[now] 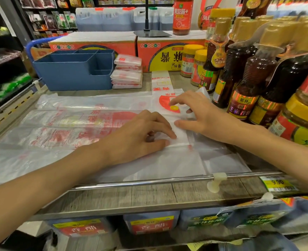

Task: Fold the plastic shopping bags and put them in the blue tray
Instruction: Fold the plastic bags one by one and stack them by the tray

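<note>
Several clear plastic shopping bags (68, 122) with red print lie spread flat over the shelf top. My left hand (138, 136) presses on a small folded white part of a bag (181, 135), its fingers curled with the tips on the plastic. My right hand (196, 113) lies just right of it, fingers spread flat on the same bag over a red and yellow logo. The blue tray (71, 77), with dividers, stands at the back left. A pile of folded bags (127, 73) sits beside it on the right, outside the tray.
Bottles of dark sauce and yellow-lidded jars (254, 75) crowd the right side, close to my right hand. Red cartons (124, 46) stand behind the tray. A metal rail (149, 182) runs along the shelf's front edge, with a price tag (276, 183) at the right.
</note>
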